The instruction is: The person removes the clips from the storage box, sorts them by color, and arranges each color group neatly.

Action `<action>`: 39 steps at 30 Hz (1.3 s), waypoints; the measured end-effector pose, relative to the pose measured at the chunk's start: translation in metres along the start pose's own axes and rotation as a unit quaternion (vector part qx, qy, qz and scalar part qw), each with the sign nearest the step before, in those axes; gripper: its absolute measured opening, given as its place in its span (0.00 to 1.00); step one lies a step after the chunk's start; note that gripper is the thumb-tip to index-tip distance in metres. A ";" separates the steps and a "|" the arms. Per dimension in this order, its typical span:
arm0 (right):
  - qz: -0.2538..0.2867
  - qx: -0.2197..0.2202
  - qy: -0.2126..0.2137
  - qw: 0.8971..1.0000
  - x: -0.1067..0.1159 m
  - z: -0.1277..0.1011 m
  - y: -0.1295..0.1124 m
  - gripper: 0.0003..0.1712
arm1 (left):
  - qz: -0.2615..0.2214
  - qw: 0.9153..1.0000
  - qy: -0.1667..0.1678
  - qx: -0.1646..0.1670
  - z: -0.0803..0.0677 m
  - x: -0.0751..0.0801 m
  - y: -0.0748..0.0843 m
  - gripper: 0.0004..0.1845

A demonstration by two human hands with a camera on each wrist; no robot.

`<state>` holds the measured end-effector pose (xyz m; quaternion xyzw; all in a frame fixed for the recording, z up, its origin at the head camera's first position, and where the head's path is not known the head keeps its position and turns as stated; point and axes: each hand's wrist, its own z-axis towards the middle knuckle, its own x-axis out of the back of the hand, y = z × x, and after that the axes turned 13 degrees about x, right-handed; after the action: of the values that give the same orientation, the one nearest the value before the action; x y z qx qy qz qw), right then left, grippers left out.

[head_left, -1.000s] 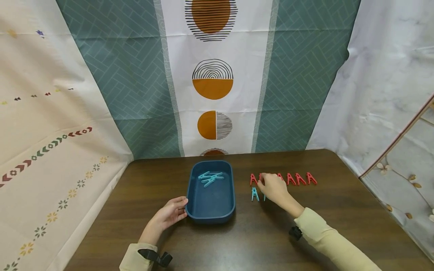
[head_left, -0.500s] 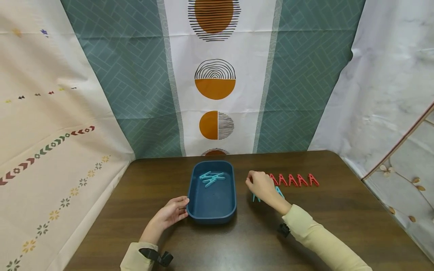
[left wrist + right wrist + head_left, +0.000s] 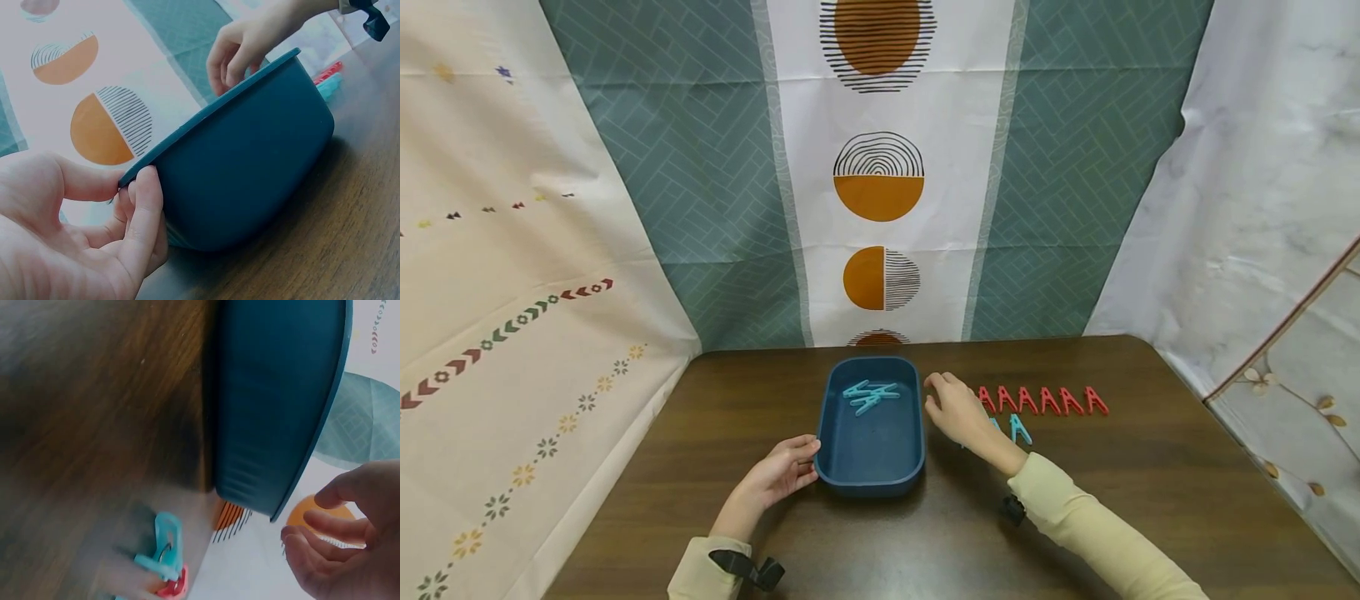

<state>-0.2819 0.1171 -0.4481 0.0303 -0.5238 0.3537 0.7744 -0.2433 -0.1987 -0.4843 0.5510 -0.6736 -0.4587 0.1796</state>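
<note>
Head view, left hand [image 3: 778,475] pinching blue tray [image 3: 868,479] rim, right hand [image 3: 955,410] loosely curled, empty, beside it

The desk [image 3: 1120,500] is dark wood with a visible grain and a soft sheen. The blue tub [image 3: 868,479] looks like smooth, matt plastic. The teal pegs [image 3: 868,395] inside it and the red pegs [image 3: 1051,401] on the desk are glossy plastic; the right wrist view shows a small metal spring ring [image 3: 165,553] on one. The hanging backdrops [image 3: 700,192] are printed, creased cloth
</note>
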 end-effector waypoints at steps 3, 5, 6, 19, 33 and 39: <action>0.010 0.014 -0.004 1.000 -0.004 0.003 -0.003 0.12 | 0.002 1.000 -0.001 0.001 0.000 -0.001 0.000 0.02; 0.022 0.028 -0.002 0.999 -0.005 0.006 -0.005 0.12 | 0.003 1.000 0.001 0.000 0.000 -0.001 0.000 0.03; 0.031 0.034 -0.001 0.999 -0.006 0.007 -0.006 0.12 | 0.005 1.000 0.001 0.000 0.000 -0.001 0.000 0.03; 0.050 0.086 -0.066 0.993 -0.019 0.026 -0.014 0.16 | 0.006 1.000 -0.001 0.001 0.000 -0.001 0.000 0.03; -0.040 0.131 -0.138 0.981 -0.037 0.047 -0.013 0.16 | 0.008 1.000 0.004 0.000 -0.002 -0.002 0.001 0.06; -0.116 0.107 -0.180 0.971 -0.046 0.055 -0.014 0.16 | 0.027 1.000 0.011 -0.008 -0.002 -0.003 0.002 0.08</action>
<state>-0.3269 0.0602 -0.4570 0.2365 -0.6069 0.3044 0.6950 -0.2425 -0.1972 -0.4808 0.5360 -0.6827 -0.4530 0.2037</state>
